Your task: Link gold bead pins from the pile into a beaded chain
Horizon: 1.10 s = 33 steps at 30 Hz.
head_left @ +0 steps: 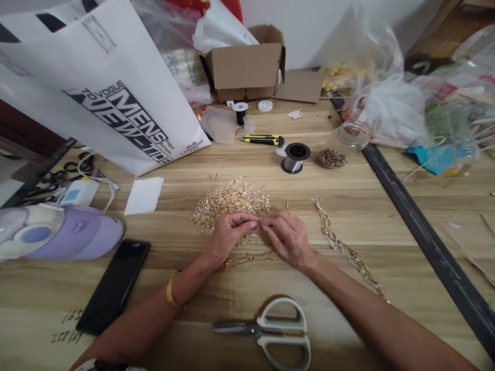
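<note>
My left hand (231,231) and my right hand (288,237) meet at the near right side of a pile of small gold and clear beads (228,198). Thumb and fingers of both hands are pinched together, tip almost to tip. What lies between the fingertips is too small to make out. Just below them, a gold chain (251,257) rests on the wooden table. To the right of my right hand lies a bundle of gold and silver beaded strands (342,247). White-handled scissors (266,330) lie nearer me, between my forearms.
A black phone (114,286) and a purple and white device (73,232) are on the left, near a large white bag (116,93). Farther back are a wire spool (294,157), a yellow-black utility knife (263,139), a jar of beads (333,154) and a cardboard box (247,67).
</note>
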Each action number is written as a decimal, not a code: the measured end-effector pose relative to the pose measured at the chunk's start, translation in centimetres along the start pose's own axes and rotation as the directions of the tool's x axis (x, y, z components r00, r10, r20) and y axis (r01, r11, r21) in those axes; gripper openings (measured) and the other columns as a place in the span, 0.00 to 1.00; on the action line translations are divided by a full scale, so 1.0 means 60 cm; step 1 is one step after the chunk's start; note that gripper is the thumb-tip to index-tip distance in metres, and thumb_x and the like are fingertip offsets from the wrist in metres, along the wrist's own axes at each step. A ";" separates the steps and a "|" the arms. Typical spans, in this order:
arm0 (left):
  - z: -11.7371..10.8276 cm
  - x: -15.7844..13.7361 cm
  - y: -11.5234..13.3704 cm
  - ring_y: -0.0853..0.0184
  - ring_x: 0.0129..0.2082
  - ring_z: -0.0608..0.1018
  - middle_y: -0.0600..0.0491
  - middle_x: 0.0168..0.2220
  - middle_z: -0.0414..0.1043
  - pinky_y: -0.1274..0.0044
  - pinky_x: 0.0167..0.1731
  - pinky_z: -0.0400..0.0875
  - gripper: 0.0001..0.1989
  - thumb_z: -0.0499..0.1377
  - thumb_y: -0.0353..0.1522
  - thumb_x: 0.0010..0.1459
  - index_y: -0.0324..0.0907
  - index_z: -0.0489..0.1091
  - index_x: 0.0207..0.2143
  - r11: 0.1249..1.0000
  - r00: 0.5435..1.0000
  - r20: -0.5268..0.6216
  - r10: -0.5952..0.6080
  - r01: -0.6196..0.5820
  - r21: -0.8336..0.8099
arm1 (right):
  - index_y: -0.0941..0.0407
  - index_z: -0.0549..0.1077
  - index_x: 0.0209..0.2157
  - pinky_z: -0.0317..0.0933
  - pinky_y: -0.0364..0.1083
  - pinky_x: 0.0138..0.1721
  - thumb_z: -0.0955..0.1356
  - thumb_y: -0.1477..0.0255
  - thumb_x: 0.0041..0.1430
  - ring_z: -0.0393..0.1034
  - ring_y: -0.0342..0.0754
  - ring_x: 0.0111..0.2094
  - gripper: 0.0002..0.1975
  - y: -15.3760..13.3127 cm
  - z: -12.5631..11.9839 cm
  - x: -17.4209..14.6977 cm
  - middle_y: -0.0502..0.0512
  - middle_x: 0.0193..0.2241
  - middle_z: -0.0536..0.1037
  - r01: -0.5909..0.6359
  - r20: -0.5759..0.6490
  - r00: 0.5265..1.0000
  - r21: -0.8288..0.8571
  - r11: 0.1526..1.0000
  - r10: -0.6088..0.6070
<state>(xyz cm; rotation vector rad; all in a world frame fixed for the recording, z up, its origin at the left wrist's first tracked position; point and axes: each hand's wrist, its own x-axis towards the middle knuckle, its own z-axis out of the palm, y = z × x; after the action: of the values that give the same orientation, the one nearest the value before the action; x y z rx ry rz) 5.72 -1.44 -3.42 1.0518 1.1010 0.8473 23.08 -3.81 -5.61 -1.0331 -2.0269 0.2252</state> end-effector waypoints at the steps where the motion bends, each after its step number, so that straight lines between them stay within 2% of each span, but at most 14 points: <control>1: 0.000 0.000 0.000 0.66 0.29 0.80 0.51 0.29 0.80 0.74 0.37 0.76 0.10 0.67 0.34 0.44 0.37 0.78 0.30 1.000 1.000 0.001 0.005 -0.005 0.005 | 0.56 0.69 0.37 0.62 0.48 0.38 0.63 0.76 0.64 0.68 0.48 0.35 0.04 0.000 0.000 0.000 0.56 0.32 0.75 0.001 -0.001 1.000 0.000 1.000 -0.001; 24: -0.001 -0.003 -0.003 0.66 0.30 0.79 0.51 0.30 0.80 0.76 0.35 0.74 0.09 0.66 0.34 0.47 0.38 0.78 0.31 0.993 0.998 0.010 0.062 -0.063 0.103 | 0.55 0.69 0.36 0.62 0.49 0.39 0.63 0.75 0.64 0.68 0.48 0.35 0.03 0.001 0.002 0.001 0.56 0.32 0.76 0.006 0.020 1.000 -0.001 1.000 -0.006; 33: 0.002 -0.001 -0.004 0.67 0.29 0.79 0.51 0.29 0.80 0.77 0.34 0.73 0.09 0.68 0.30 0.41 0.38 0.78 0.29 0.998 1.000 0.002 0.008 -0.008 0.055 | 0.55 0.69 0.37 0.62 0.47 0.38 0.63 0.75 0.64 0.68 0.47 0.34 0.04 0.004 0.004 0.000 0.55 0.32 0.75 0.014 0.013 1.000 0.006 1.000 -0.014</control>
<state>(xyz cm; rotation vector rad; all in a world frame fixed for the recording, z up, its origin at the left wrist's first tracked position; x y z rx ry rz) 5.81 -1.59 -3.59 1.1027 1.1245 0.8262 23.04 -3.63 -5.85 -1.0159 -2.0432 0.2309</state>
